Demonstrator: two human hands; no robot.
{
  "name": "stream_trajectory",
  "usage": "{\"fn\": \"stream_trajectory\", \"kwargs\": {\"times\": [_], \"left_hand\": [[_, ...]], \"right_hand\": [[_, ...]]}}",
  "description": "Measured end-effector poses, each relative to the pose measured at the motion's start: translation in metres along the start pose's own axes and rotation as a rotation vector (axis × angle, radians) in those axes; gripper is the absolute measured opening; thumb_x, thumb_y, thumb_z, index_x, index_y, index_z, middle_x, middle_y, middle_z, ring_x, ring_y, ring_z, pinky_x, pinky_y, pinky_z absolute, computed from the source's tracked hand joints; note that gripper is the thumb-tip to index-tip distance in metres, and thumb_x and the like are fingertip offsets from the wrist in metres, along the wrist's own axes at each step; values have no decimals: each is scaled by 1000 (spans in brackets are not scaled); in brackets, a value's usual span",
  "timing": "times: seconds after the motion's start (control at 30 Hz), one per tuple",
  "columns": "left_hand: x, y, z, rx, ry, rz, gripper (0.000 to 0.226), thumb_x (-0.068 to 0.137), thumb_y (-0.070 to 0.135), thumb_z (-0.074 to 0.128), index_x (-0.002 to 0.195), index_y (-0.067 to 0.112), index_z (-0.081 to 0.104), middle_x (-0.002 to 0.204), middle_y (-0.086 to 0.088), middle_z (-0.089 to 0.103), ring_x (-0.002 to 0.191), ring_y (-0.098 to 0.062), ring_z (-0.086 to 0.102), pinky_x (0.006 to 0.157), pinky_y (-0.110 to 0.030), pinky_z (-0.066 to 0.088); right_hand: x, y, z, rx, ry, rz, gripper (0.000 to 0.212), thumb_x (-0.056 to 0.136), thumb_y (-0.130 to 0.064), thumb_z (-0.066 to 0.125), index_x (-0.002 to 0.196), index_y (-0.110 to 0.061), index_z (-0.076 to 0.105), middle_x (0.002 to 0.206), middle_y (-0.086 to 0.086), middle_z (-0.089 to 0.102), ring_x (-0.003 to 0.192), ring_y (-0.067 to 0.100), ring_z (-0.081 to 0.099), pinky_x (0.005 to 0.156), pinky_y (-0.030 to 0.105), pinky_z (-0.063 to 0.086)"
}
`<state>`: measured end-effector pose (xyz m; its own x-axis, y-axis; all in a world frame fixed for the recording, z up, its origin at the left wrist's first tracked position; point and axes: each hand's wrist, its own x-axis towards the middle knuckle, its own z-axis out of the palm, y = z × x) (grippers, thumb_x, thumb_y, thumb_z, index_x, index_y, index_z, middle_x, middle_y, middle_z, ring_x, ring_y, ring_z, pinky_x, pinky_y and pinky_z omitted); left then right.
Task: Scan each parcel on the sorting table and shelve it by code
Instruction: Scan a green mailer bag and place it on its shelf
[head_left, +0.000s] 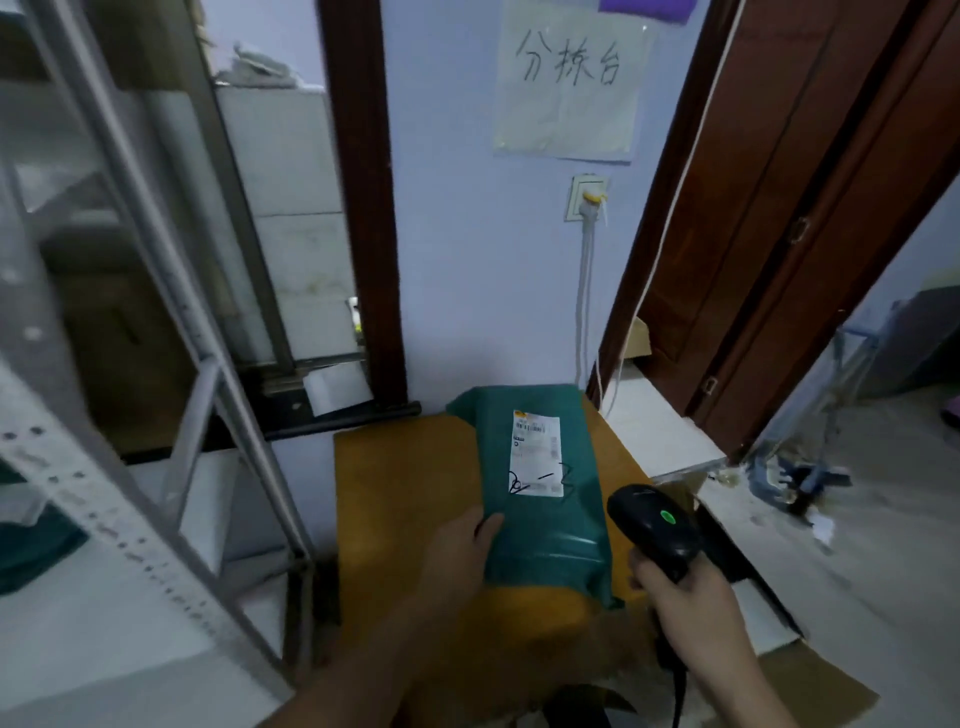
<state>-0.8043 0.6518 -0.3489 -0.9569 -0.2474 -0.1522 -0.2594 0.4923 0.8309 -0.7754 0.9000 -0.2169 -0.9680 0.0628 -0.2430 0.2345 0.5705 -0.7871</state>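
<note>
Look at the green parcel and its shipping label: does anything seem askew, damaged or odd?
Nothing looks damaged. The green parcel lies flat on the yellow table, left hand gripping its near edge. One oddity: black pen marks scrawled across the white label and onto the bag. The right hand holds the scanner.

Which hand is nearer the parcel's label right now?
Left. The left hand holds the parcel just below the label; the right hand holds the scanner off to the side.
</note>
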Motion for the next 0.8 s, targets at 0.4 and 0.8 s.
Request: {"fn": "stream_trajectory", "kwargs": {"times": [0.4,0.8], "left_hand": [[-195,26,-64,-165,275,-69,20,110,42,46,98,32,60,90,11,65,80,-1,62,56,-9,42],[-308,15,-166,-48,453,76,30,109,47,46,112,28,69,99,6,75,91,-6,68,83,-34,58]], "right_hand": [[-117,-14,-1,76,-236,-205,18,92,-29,66,87,-12,65,71,6,71,68,22,68,60,32,48],[-221,-51,51,120,-219,-380,16,87,-16,70,76,-5,69,66,18,69,65,29,67,59,33,47]]}}
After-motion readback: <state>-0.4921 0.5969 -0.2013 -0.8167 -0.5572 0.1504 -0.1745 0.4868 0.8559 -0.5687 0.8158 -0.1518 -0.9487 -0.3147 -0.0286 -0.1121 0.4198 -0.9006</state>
